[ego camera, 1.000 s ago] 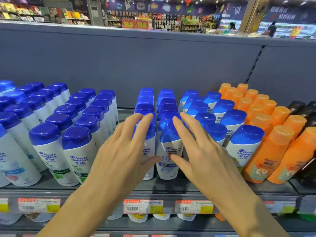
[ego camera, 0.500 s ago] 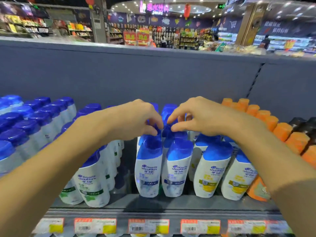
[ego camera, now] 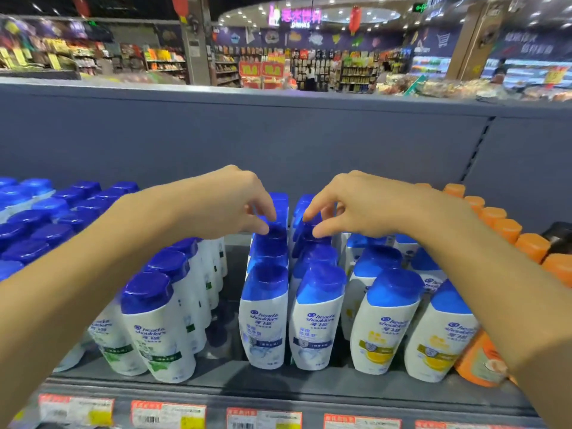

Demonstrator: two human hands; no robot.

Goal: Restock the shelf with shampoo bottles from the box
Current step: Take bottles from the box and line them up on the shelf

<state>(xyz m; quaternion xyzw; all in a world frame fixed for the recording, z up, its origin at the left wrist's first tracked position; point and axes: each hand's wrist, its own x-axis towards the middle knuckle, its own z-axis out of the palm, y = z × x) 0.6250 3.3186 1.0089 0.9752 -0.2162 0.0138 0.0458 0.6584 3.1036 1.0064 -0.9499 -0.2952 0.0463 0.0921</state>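
White shampoo bottles with blue caps stand in rows on the grey shelf (ego camera: 309,388). The two middle rows start with a blue-labelled bottle (ego camera: 263,320) and its neighbour (ego camera: 317,323). My left hand (ego camera: 229,205) reaches over the left middle row, thumb and forefinger slightly apart, tips on the cap of a rear bottle (ego camera: 274,227). My right hand (ego camera: 356,205) mirrors it over the right middle row, fingertips at a rear cap (ego camera: 305,229). Neither hand wraps around a bottle. No box is in view.
Green-labelled bottles (ego camera: 158,332) fill the rows to the left and yellow-labelled ones (ego camera: 383,329) to the right. Orange bottles (ego camera: 479,360) stand at the far right. A gap (ego camera: 223,305) runs left of the middle rows. Price tags (ego camera: 168,416) line the shelf edge. The grey back panel (ego camera: 278,140) rises behind.
Both hands went from lying flat on the front bottles to reaching over the two middle rows, fingertips now at the rear caps. The view has moved closer to the shelf.
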